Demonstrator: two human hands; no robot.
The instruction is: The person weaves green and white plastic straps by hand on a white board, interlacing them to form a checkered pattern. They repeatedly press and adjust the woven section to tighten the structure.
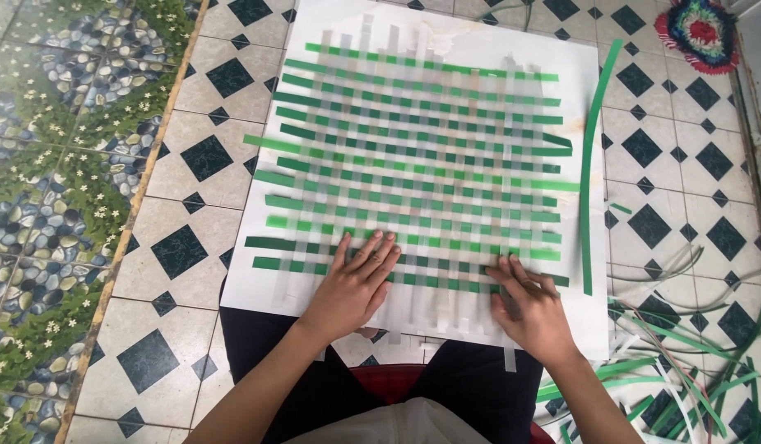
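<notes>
Woven mat (pixel 422 156): green and translucent white strips interlaced in a grid, lying flat on a white sheet (pixel 323 33) spread over the tiled floor (pixel 191 156).

Left hand (pixel 356 284): lying palm down on the near left part of the weave, fingers extended and slightly spread, pointing away from the person; it is pressing flat and gripping nothing. The forearm is running back toward the lower left.

Right hand (pixel 530 306): resting on the near right edge of the weave, fingers bent and curling onto the lowest green strips; whether it is pinching a strip cannot be told. The forearm is angling in from the lower right.

Loose green strip (pixel 592 164): lying lengthwise along the sheet's right side, apart from both hands.

Pile of cut strips (pixel 685 370): green and white, scattered on the floor just right of the right forearm.

Colourful round mat (pixel 697 33): sitting at the far right corner.
</notes>
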